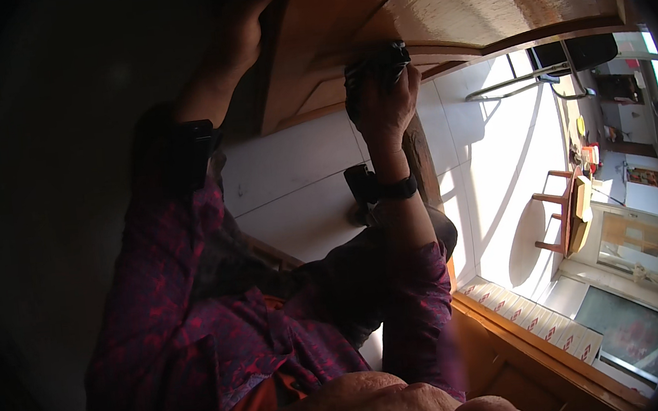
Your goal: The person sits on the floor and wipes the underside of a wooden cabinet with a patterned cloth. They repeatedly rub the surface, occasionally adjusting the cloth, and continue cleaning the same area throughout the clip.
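Note:
My right hand (387,102) grips a dark cloth (357,87) and holds it against the edge of a glossy brown wooden door or furniture panel (452,6). A black strap with a small device (361,183) circles my right wrist. In deep shade at the upper left, my left hand (247,32) is by the dark edge of the same panel. Its fingers are lost in the dark, so whether it grips the edge is unclear. A black device (198,153) also sits on my left forearm.
Pale floor tiles (295,158) extend below the panel, brightly sunlit farther right. A tubular metal chair (522,83), a wooden stool or small table (567,212) and a row of printed cartons (530,320) stand to the right. Brown wooden framing (510,360) crosses the lower right.

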Demonstrator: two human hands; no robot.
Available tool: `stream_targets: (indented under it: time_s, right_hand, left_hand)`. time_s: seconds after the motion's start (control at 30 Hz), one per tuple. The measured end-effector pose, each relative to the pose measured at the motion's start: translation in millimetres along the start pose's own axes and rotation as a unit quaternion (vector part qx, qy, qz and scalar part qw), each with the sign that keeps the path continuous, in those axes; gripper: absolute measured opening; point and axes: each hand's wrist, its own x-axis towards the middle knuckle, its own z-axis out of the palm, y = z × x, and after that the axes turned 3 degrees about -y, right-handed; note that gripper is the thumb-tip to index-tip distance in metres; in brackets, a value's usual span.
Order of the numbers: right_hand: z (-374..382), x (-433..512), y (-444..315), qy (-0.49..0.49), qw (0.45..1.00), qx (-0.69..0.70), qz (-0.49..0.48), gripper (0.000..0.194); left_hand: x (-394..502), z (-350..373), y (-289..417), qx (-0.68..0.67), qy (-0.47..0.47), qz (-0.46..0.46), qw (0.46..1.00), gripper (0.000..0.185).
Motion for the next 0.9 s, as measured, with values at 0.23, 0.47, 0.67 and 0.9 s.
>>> stream_targets:
  time_s: [0.23,0.47,0.67,0.9]
  right_hand:
    - [20,-31,-64,-0.055,0.989,0.014,-0.135,0.057]
    - [6,-20,-26,-0.053,0.988,0.087,-0.113,0.047]
    - [-22,37,62,0.174,0.959,0.217,0.051,0.031]
    - [-22,67,123,0.156,0.965,0.136,0.159,0.044]
  left_hand:
    - [10,2,-2,-0.019,0.035,0.025,0.999,0.065]
    - [11,-33,-21,0.205,0.077,0.140,0.966,0.066]
    - [0,-31,-21,0.256,0.097,0.104,0.956,0.072]
    - [1,-36,-27,0.179,0.169,0.069,0.967,0.071]
